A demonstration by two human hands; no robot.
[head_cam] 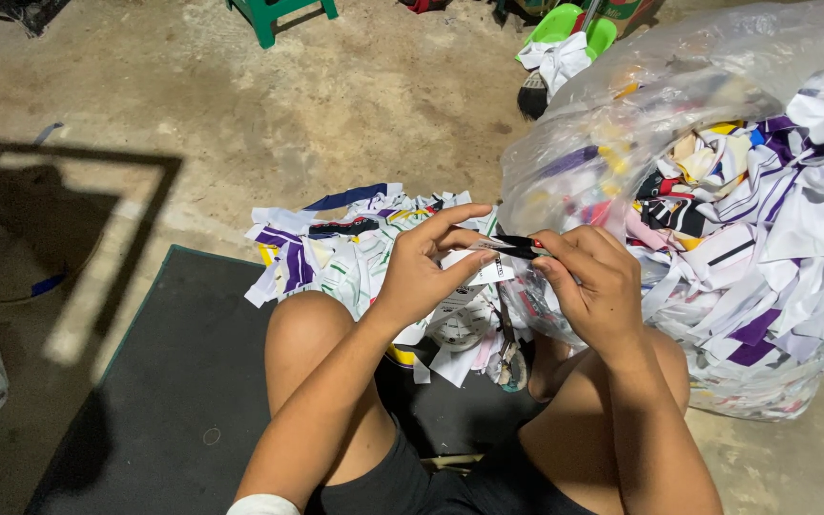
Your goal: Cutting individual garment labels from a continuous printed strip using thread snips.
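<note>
Hands meet mid-frame: left hand (422, 272) pinches one end of a small dark strip (517, 246), right hand (595, 281) grips the other. Strip's long axis runs 9–3 o'clock btwn them; scrap pile (336, 253) at 10 o'clock, clear bag (765, 219) at 3.

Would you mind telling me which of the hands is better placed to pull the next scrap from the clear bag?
Probably the right hand: it sits directly against the clear plastic bag of fabric scraps. The left hand is over the loose pile, farther from the bag, pinching the small dark strip both hold.
</note>
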